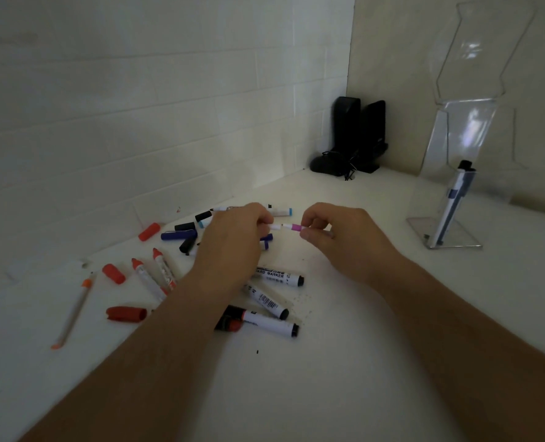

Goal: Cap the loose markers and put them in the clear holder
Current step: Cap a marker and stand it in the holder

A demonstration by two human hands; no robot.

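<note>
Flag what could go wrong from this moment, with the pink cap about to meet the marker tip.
1. The right hand pinches the pink cap just short of the marker that the left hand grips; misaligned, the tip could ink a finger.
2. The left forearm hangs over the whiteboard markers; lowering it could roll them.
3. The clear holder holds one leaning marker and may tip when more go in.

Black speakers (359, 135) in the corner (cables trailing).
</note>
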